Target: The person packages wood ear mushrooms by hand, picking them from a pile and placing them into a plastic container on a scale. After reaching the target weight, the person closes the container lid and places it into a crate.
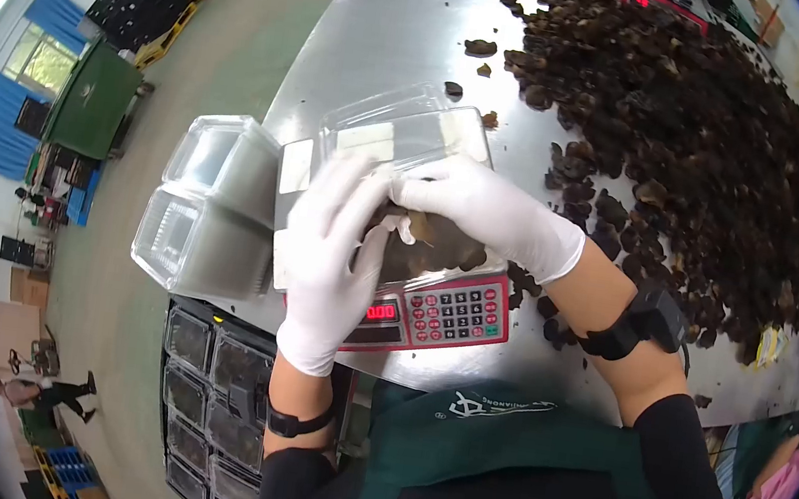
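In white gloves, my two hands meet over a clear plastic box point(405, 129) on a scale point(457, 310) with a red keypad panel. My left hand point(331, 251) is closed at the box's left side, its fingers curved and slightly blurred. From the right, my right hand point(490, 211) reaches over the box, its fingers bent together against the left fingers. Whatever either hand pinches is hidden. Below the fingers, dark brown wood ear mushrooms point(440, 247) show in the box. A crumpled whitish bit point(406, 230) sticks out between the hands. The box's transparent lid part stands at the far side.
A large heap of wood ear mushrooms point(676, 145) covers the metal table's point(344, 60) right side. Nested clear boxes point(213, 210) stand at the left edge. Below them is a crate of filled boxes point(214, 397). Another scale point(659, 3) sits at the back; a person point(770, 460) is at right.
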Action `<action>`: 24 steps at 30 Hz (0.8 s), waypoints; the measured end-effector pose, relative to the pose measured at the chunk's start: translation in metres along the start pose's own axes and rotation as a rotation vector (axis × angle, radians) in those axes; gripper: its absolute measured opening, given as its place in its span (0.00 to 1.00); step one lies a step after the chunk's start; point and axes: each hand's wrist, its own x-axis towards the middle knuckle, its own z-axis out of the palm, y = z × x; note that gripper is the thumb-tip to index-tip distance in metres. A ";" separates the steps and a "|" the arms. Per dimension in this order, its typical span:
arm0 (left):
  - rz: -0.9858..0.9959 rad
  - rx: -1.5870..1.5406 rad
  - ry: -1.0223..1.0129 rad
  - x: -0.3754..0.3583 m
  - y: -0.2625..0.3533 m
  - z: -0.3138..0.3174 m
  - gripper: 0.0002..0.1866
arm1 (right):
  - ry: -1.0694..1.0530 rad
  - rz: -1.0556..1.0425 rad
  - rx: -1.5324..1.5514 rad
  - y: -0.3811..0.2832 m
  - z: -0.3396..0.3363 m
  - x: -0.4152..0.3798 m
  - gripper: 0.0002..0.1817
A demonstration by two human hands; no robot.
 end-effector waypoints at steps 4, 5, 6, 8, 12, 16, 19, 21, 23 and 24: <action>-0.150 0.027 -0.014 -0.006 -0.016 0.007 0.23 | 0.230 -0.118 -0.451 0.004 0.010 0.011 0.18; -0.240 0.022 -0.011 -0.007 -0.020 0.007 0.20 | 0.227 -0.124 -0.451 0.011 0.009 0.015 0.18; -0.312 -0.030 0.043 -0.013 -0.027 0.011 0.16 | 0.220 -0.253 -0.684 0.018 0.008 0.017 0.18; -0.375 -0.118 0.061 -0.023 -0.037 0.012 0.16 | 0.213 -0.429 -0.954 0.036 0.010 0.020 0.15; -0.524 -0.264 0.054 -0.029 -0.030 0.005 0.17 | 0.283 -0.651 -1.124 0.035 0.015 0.002 0.22; -0.256 -0.082 0.051 -0.027 0.003 0.007 0.28 | 0.403 -0.681 -0.995 0.016 0.027 -0.035 0.25; -0.153 -0.266 -0.147 -0.039 0.039 0.019 0.35 | 0.395 -0.620 -0.925 0.031 0.029 -0.082 0.11; -0.095 -0.251 -0.337 -0.032 0.057 0.014 0.36 | 0.494 -0.559 -0.854 0.042 0.018 -0.122 0.06; -0.184 -0.257 -0.266 -0.032 0.043 0.023 0.33 | 0.457 -0.231 -0.763 0.043 -0.004 -0.186 0.06; -0.121 -0.168 -0.209 -0.025 0.032 0.025 0.31 | 0.485 -0.077 -0.800 0.056 -0.017 -0.222 0.07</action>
